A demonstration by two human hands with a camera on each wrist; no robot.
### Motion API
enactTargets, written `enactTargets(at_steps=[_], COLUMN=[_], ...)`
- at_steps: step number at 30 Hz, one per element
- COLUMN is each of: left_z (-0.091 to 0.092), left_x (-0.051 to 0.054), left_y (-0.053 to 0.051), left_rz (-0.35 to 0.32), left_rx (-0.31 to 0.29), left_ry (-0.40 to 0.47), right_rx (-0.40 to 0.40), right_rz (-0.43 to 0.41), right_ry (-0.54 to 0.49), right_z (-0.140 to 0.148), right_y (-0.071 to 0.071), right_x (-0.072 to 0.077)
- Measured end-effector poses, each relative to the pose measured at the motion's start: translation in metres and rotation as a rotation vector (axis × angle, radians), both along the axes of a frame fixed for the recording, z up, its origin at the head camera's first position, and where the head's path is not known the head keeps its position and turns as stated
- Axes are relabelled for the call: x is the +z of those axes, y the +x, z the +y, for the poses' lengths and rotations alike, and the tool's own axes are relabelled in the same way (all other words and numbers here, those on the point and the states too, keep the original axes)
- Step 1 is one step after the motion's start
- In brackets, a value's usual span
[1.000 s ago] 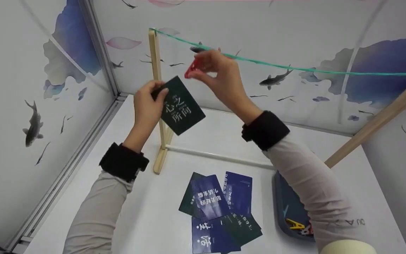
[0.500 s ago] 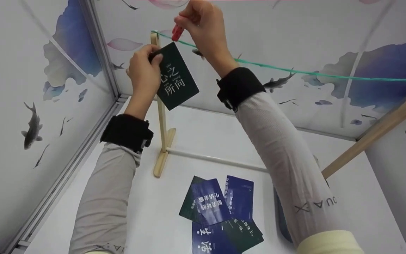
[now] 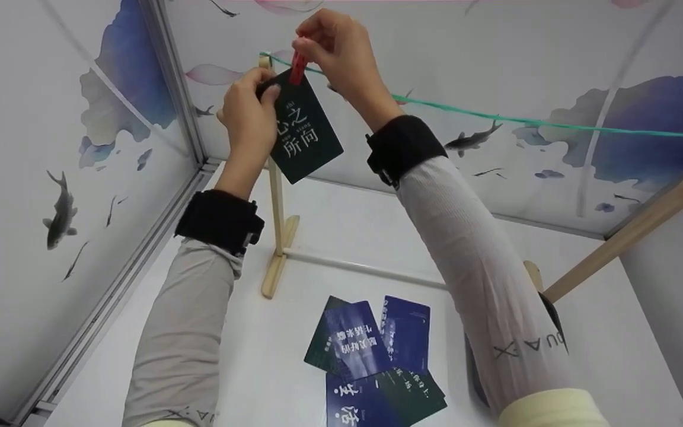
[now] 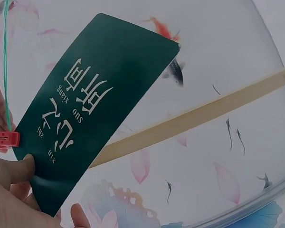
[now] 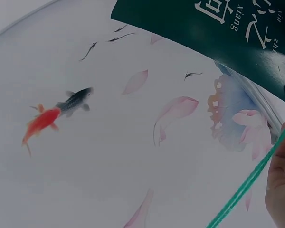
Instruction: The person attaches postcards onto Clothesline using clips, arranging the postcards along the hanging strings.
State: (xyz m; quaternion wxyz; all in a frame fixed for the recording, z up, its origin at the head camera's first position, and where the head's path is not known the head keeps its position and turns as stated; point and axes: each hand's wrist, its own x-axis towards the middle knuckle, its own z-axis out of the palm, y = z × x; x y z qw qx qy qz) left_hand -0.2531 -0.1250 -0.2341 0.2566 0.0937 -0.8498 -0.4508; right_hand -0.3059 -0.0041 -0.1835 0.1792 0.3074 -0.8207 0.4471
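Note:
My left hand (image 3: 251,112) pinches a dark green card (image 3: 313,133) with white characters by its upper left edge, thumb on the printed face. The card hangs tilted just below the green string (image 3: 495,120). With thumb and fingers my right hand (image 3: 346,56) pinches a red clothespin (image 3: 298,66), whose lower end overlaps the card's top corner at the string. In the left wrist view the clothespin (image 4: 6,138) sits at the card's edge, where the string (image 4: 6,71) comes down to it. The right wrist view has the card (image 5: 194,35) above the string (image 5: 251,178).
A wooden post (image 3: 276,201) carries the string's left end; a slanting wooden bar (image 3: 632,228) stands on the right. Several blue and green cards (image 3: 356,338) lie overlapping on the white table (image 3: 264,356). Behind my right sleeve, a dark bin (image 3: 476,379) is mostly hidden.
Both hands have risen to the string, bringing the card and clothespin up. The clothespin, apart from the card earlier, now overlaps its top corner.

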Motion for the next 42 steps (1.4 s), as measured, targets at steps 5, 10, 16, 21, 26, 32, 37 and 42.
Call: enactTargets(at_steps=[5,10,16,21,26,32,37,42], left_z=[0.0,0.001,0.002,0.002,0.006,0.023,0.052,0.091], left_x=[-0.001,-0.004,-0.01,-0.013,-0.017,-0.025,-0.032,-0.049], left_y=[-0.001,-0.003,-0.004,-0.004,0.002,0.019,0.044,0.071], left_rz=[0.019,0.15,0.304,0.337,0.39,0.574,0.772,0.95], left_rx=[-0.013,-0.057,-0.024,-0.001,-0.006,-0.115,-0.217,-0.314], left_ry=[0.015,0.093,0.016,-0.046,-0.05,-0.142,-0.241,-0.354], right_rx=[-0.011,-0.052,-0.047,-0.061,-0.03,0.049,0.045,-0.011], right_rz=[0.004,-0.023,-0.03,0.047,0.232,0.534,0.66,0.697], right_ry=[0.074,0.084,0.065,0.034,-0.033,-0.113,-0.15,-0.143], right_z=[0.001,0.008,0.019,0.027,0.041,0.066,0.097,0.134], right_y=[0.0,0.001,0.001,0.002,0.012,0.035,0.05,0.061], right_x=[0.0,-0.001,-0.007,-0.01,-0.014,-0.031,-0.057,-0.089])
